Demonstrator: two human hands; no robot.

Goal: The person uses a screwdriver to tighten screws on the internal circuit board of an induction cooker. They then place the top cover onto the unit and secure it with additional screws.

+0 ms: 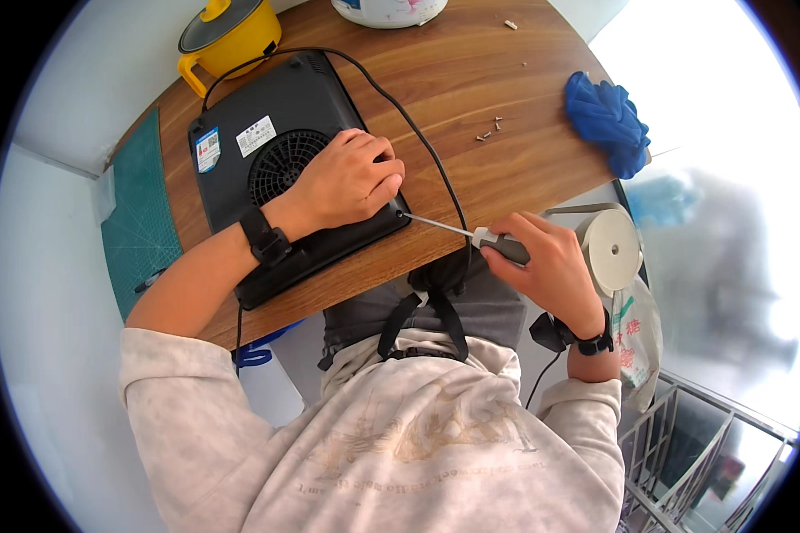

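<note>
A black induction cooker (227, 191) lies upside down on the wooden table, its round fan grille (280, 164) and two stickers facing up. My left hand (347, 182) rests on the cooker beside the grille, its fingers curled down at the right edge; the fingertips are partly hidden. In my right hand (542, 258) is a screwdriver (498, 245) with a grey and white handle, gripped with the fingers wrapped round it. Its thin shaft points left, and the tip meets the cooker's near right corner at a dark screw hole.
Several small screws (484, 137) lie right of the cooker. A black cord (409, 115) loops around it. A yellow pot (231, 40) stands at the back left, a green cutting mat (138, 213) at the left. A blue cloth (606, 123) lies at the right edge, near a cream round object (612, 249).
</note>
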